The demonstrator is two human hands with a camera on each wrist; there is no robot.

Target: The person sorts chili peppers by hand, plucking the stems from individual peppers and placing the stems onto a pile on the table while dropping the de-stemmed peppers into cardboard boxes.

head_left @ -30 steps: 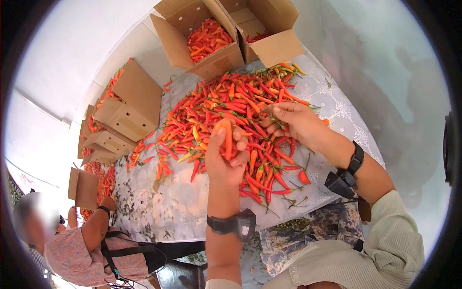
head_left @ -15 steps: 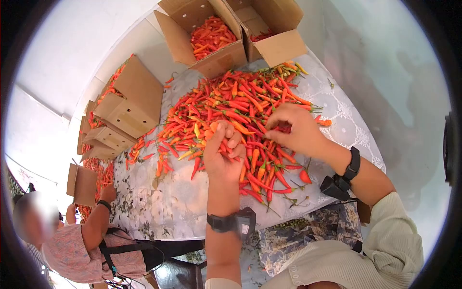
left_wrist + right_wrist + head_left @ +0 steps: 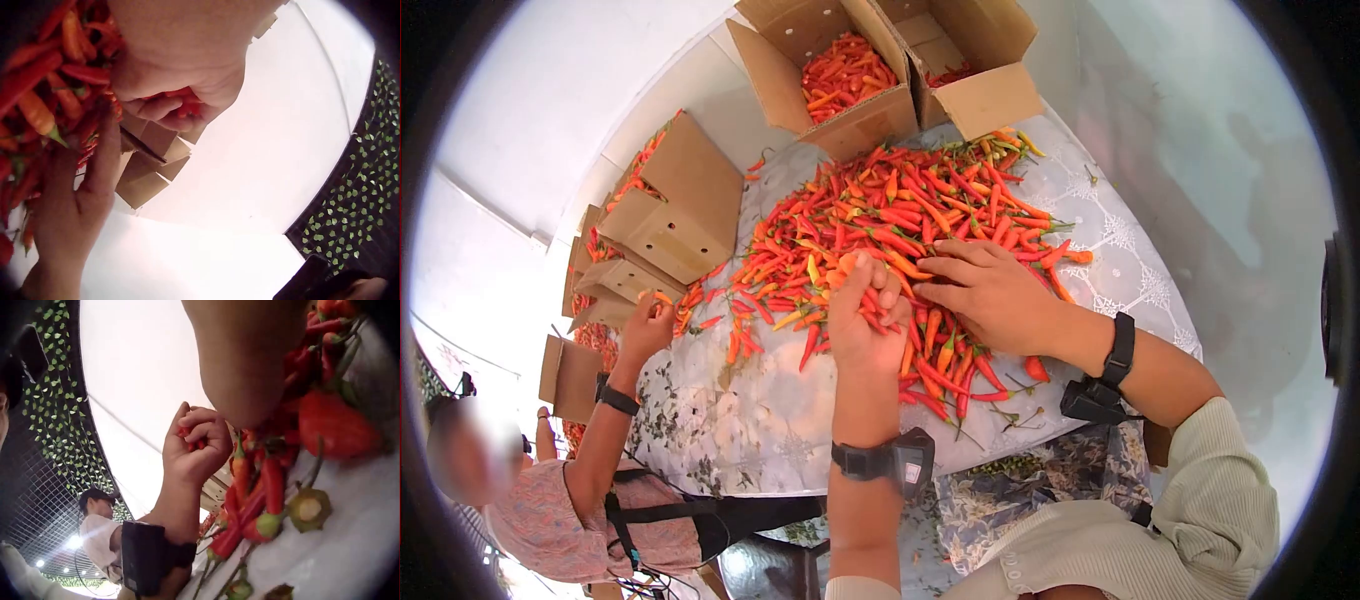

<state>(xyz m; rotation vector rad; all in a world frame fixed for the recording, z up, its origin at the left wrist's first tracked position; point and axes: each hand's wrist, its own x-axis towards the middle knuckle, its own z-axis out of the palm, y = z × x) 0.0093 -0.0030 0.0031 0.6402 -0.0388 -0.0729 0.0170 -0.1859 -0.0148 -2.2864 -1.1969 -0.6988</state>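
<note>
My left grip [image 3: 860, 335] clutched a handful of chillies [image 3: 872, 303] at the near edge of the pile [image 3: 900, 210]. My right grip [image 3: 990, 295] lay flat on it, fingers loose. Boxes [image 3: 865, 120] behind the pile held some; most covered the counter [image 3: 730, 420].

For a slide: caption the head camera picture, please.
The left hand grips a bunch of chillies over the pile while the right hand rests on it.

Chillies [image 3: 900, 215]: smooth, glossy skin, waxy sheen noted. Boxes [image 3: 870, 120]: brown cardboard, matt (raw edges seen at flaps). Table cover [image 3: 1120, 260]: white, lace-patterned, matt; cloth or plastic not determined. Sleeve [image 3: 1190, 500]: cream ribbed knit. Wrist strap [image 3: 1118, 350]: black, matt.
</note>
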